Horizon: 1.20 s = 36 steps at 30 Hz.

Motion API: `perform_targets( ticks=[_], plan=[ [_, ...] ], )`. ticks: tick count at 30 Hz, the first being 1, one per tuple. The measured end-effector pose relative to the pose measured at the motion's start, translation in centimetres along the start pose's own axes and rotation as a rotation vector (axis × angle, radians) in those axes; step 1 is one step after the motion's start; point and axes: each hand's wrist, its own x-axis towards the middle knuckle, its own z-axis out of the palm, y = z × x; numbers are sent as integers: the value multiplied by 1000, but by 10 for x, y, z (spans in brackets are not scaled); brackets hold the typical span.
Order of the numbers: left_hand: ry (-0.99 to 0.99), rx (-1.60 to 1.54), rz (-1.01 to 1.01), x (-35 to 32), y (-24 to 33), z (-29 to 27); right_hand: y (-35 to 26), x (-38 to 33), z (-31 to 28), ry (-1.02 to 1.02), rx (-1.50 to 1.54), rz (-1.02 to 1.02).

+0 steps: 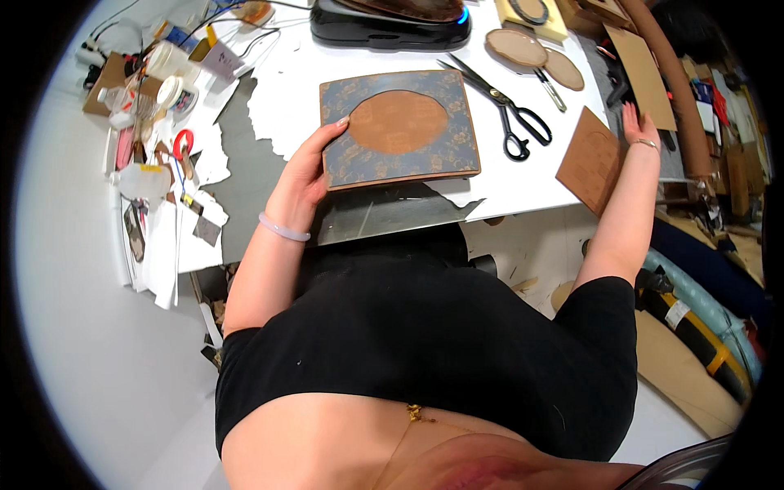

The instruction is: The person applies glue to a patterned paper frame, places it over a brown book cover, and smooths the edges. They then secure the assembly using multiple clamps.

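My left hand (317,159) grips the left edge of a flat rectangular panel (400,167), thumb on top. Blue-grey floral covering frames a brown oval (398,122) in its middle, and brown edging runs around the outside. Over at the right, my right hand (639,126) is stretched out with its fingers extended, beside a tan cardboard sheet (641,77). Whether it touches that sheet, I cannot tell. Below that hand, partly covered by my forearm, lies a brown leather-like sheet (590,159) with faint embossed shapes. Black-handled scissors (502,102) rest between the panel and this sheet.
A black machine (390,28) with a blue light stands behind the panel. Oval brown-edged pieces (516,48) and a slim metal tool (550,90) lie at the back right. White jars (177,95), bottles and red-handled scissors (183,144) crowd the left. Rolled materials (694,318) lean at the right.
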Motion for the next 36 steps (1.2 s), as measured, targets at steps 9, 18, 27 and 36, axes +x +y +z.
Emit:
perform_targets(
  ticks=[9, 18, 27, 36],
  plan=[
    [24, 121, -3, 3, 9, -21, -48, -78, -28, -254, -258, -450],
    [-150, -98, -106, 4, 17, -30, 118, -375, -15, -552, -611, 99],
    [-95, -63, -22, 2, 16, -28, 223, -423, 4, -579, -797, 507],
    [-86, -74, 13, 6, 13, -40, 225, -424, 7, -580, -859, 454]
  ],
)
